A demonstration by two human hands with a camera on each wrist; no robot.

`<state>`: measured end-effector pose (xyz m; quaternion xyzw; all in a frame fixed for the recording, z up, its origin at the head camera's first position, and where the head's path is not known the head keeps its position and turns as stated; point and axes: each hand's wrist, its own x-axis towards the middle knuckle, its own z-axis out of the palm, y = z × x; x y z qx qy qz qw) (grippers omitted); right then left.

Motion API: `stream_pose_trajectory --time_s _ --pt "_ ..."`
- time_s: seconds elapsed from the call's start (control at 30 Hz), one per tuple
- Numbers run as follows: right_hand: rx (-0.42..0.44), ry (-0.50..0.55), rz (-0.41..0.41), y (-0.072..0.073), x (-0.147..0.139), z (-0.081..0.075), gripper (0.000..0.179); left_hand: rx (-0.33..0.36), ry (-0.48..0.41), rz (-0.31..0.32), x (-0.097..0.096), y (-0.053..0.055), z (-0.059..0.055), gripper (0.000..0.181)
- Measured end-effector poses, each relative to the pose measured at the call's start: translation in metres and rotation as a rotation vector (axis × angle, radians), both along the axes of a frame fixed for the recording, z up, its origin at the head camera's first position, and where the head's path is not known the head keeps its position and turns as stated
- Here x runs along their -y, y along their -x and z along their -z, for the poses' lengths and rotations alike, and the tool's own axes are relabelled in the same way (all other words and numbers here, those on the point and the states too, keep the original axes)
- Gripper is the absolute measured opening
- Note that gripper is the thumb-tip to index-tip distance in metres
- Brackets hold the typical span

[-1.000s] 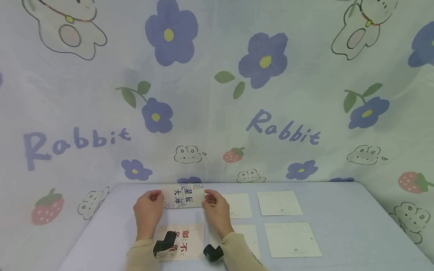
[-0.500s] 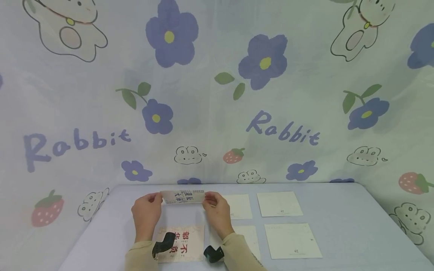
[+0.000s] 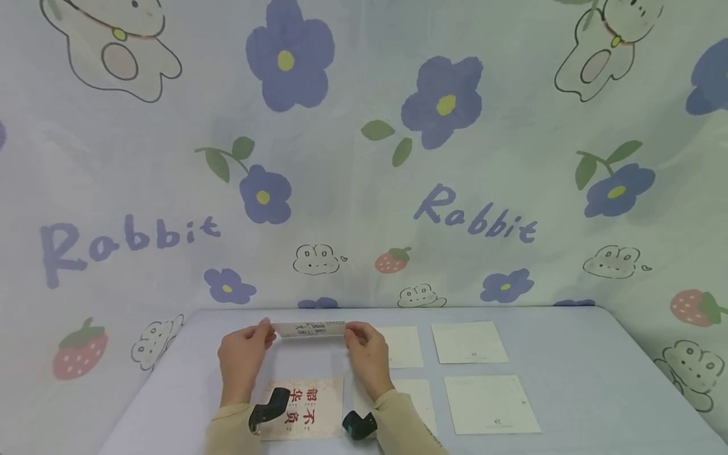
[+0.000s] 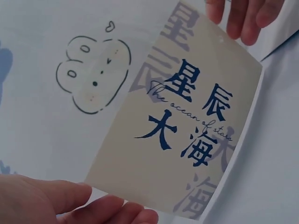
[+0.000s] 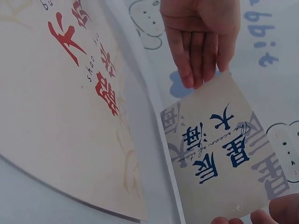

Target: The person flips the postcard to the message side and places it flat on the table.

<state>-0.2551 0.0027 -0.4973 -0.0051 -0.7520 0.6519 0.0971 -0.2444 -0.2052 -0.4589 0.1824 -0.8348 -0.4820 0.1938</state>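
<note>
A cream postcard [image 3: 309,329] with dark blue Chinese characters is held up over the far left part of the table. My left hand [image 3: 241,357] pinches its left edge between thumb and fingers. At the opposite edge, my right hand [image 3: 368,354] grips it the same way. From the head the postcard looks like a thin strip, tilted steeply. The left wrist view shows its printed face [image 4: 187,116] nearly whole, with "The ocean of stars" in script. Below the hands lies a pinkish postcard [image 3: 324,411] with red characters, partly covered by the left wrist camera.
To the right, several pale postcards lie on the table in two rows, such as a far one [image 3: 469,341] and a near one [image 3: 491,404]. My right arm overlaps those nearest it. A curtain [image 3: 352,189] printed with flowers and rabbits hangs behind the table [image 3: 597,379].
The blue-lettered postcard has tipped, so its face narrows from a broad rectangle to a strip in the head view. Both hands keep hold of it; the left hand has shifted slightly left.
</note>
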Motion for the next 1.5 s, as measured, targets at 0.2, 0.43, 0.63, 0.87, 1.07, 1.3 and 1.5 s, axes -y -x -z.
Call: stream_pose_trajectory --time_s 0.2,0.43,0.63,0.87,1.07,1.3,1.5 --pt "0.023 0.029 -0.011 0.0 0.001 0.001 0.027 0.062 -0.086 0.074 0.008 -0.002 -0.004 0.043" --pt "0.03 0.04 -0.002 0.0 0.001 0.001 0.031 0.144 -0.115 0.158 0.014 -0.003 -0.005 0.044" --pt "0.037 0.037 -0.002 0.0 0.002 0.001 0.029 0.15 -0.161 0.202 0.02 -0.001 -0.006 0.043" --pt "0.051 0.023 0.001 0.0 0.003 -0.001 0.027 0.173 -0.176 0.203 0.024 0.0 -0.005 0.043" --pt "0.062 0.037 -0.017 -0.001 0.002 -0.001 0.025 0.148 -0.154 0.201 0.023 0.0 -0.004 0.037" --pt "0.073 0.084 -0.044 0.0 0.003 -0.001 0.024 0.112 -0.136 0.2 0.019 0.0 -0.003 0.032" --pt "0.071 0.081 -0.065 0.0 0.003 0.0 0.032 0.118 -0.086 0.19 0.016 -0.002 -0.006 0.03"
